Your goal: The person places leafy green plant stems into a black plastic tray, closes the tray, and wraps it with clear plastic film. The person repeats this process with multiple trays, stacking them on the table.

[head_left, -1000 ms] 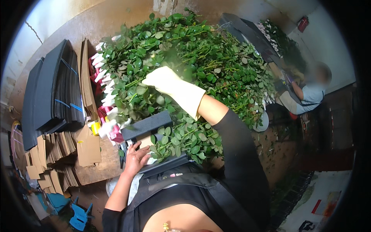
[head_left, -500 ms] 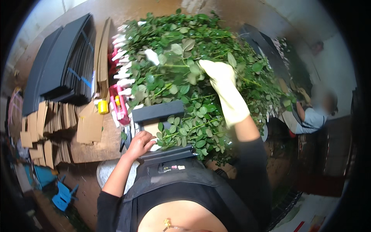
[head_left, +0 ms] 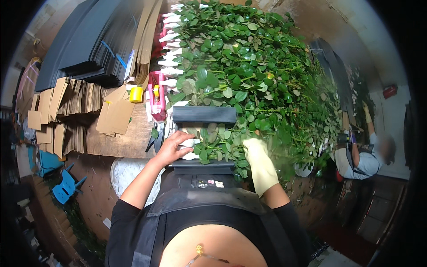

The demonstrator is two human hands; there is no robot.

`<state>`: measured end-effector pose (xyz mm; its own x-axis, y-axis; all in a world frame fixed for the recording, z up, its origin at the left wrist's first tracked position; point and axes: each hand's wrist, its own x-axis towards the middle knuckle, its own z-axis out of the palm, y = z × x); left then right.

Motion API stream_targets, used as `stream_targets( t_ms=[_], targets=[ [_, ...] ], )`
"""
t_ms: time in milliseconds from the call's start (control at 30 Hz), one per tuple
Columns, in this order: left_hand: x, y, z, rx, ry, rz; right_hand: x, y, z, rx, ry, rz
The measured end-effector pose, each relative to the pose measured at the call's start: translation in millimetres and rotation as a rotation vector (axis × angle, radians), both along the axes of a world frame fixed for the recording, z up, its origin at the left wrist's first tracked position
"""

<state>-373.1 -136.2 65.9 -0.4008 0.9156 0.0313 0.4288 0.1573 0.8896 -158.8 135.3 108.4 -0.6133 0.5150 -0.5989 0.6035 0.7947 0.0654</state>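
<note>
Pale yellow rubber covers the right hand, which lies in the leafy stems at the near edge of the table, fingers pointing away from the body; the glove sinks into the foliage, and I cannot tell whether it is closed around a stem or only resting there. The bare left hand lies just beside it, palm down and fingers spread, pressing on the white-wrapped flower heads of the small bunch lying between two dark ribbed blocks. The far ribbed block lies across the stems beyond both hands, and the near ribbed block sits against the person's apron, with the bunch's leaves filling the gap between them.

Beyond the far block spreads a big heap of green stems that covers most of the wooden table, with white-sleeved buds lined up along its left edge. Left of the buds stand a pink tape dispenser and a yellow roll. Farther left lie loose brown cardboard pieces, and behind them a stack of dark sheets. At the right edge, well apart, another person in a light shirt bends over more greenery. A blue plastic chair stands on the floor at lower left.
</note>
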Motion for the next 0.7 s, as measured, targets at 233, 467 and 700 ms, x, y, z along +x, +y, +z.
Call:
stream_targets(
  t_ms=[233, 467, 700],
  targets=[
    [3, -4, -3, -0.050, -0.067, 0.019, 23, 32, 31, -0.668, 0.371, -0.093],
    [5, -3, -11, -0.006, -0.027, 0.014, 6, 5, 52, -0.325, 0.228, 0.071],
    [4, -3, -5, -0.026, -0.038, 0.006, 35, -13, 43, -0.207, 0.424, 0.082]
  ],
)
